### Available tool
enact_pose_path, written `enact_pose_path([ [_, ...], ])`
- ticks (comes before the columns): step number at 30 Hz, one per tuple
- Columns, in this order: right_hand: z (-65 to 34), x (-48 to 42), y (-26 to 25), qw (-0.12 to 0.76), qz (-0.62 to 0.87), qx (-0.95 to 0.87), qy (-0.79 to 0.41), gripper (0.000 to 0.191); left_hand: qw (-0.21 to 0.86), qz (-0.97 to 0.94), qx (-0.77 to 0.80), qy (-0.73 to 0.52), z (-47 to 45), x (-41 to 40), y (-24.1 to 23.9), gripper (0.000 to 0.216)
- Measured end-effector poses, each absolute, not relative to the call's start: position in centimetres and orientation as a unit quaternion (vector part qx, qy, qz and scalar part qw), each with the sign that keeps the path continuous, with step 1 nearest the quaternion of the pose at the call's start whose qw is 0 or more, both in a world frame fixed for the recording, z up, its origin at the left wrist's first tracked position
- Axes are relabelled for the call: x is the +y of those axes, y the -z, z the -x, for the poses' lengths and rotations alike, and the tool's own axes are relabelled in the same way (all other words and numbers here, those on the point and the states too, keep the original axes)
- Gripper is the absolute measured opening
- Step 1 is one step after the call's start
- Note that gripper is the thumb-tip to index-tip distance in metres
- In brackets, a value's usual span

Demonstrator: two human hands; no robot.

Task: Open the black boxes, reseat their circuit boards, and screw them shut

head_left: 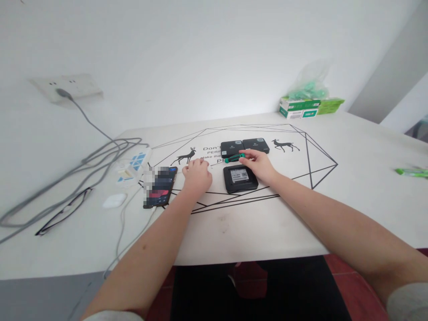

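My right hand [260, 165] pinches a green-and-black screwdriver [233, 158], held sideways just above a black square device [228, 182]. That device lies with a white label showing in its recess. My left hand [198, 177] rests on the table to the left of it, fingers curled down and pressed together; whatever may be under the fingertips is hidden. Behind the screwdriver, two flat black boxes [231, 148] lie side by side. A phone [162, 187] with a lit, partly blurred screen sits left of my left hand.
The white table [214, 240] bears printed lines and deer. Glasses [65, 211], a white case [114, 200] and a grey cable [109, 154] lie at left. Green-and-white boxes [299, 106] with a plastic bag [309, 84] stand back right; a green packet [413, 172] lies far right.
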State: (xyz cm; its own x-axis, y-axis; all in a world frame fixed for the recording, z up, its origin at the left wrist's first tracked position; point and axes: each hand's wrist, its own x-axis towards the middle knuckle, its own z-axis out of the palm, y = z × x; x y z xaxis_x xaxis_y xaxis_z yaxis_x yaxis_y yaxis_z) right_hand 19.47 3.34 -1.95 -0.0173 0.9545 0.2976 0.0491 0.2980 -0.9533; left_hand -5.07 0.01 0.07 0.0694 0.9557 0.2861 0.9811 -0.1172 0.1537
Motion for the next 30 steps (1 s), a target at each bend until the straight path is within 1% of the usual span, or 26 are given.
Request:
enact_pose_path([
  [5,-19.5,3.5,1.9,0.550,0.434,-0.580,-0.415,0.039,0.047,0.727,-0.662,0.177,5.3,0.1,0.1,0.038],
  [10,-20.2,3.7,1.5,0.593,0.418,-0.528,-0.441,0.040,0.037,0.722,-0.661,0.202,5.6,0.6,0.1,0.038],
  [13,-21.6,4.2,1.0,0.626,0.429,-0.490,-0.428,0.035,0.004,0.757,-0.605,0.246,5.6,0.8,0.2,0.038],
  [16,-23.3,5.2,0.6,0.654,0.442,-0.455,-0.412,0.027,-0.068,0.812,-0.507,0.282,5.0,0.4,0.3,0.041],
  [18,-24.4,6.0,0.4,0.676,0.444,-0.420,-0.412,0.023,-0.130,0.833,-0.467,0.265,4.3,-0.3,0.4,0.053],
  [21,-25.9,7.0,0.6,0.693,0.454,-0.394,-0.397,0.021,-0.208,0.846,-0.455,0.186,3.1,-1.1,0.5,0.092],
  [22,-26.3,7.2,0.7,0.696,0.458,-0.390,-0.392,0.020,-0.222,0.846,-0.454,0.169,2.7,-1.2,0.6,0.100],
  [24,-26.8,7.6,1.0,0.699,0.469,-0.381,-0.383,0.020,-0.231,0.847,-0.451,0.161,2.1,-1.2,0.6,0.105],
  [30,-27.3,8.0,1.8,0.694,0.483,-0.378,-0.376,0.020,-0.221,0.852,-0.441,0.174,1.8,-0.9,0.3,0.097],
])
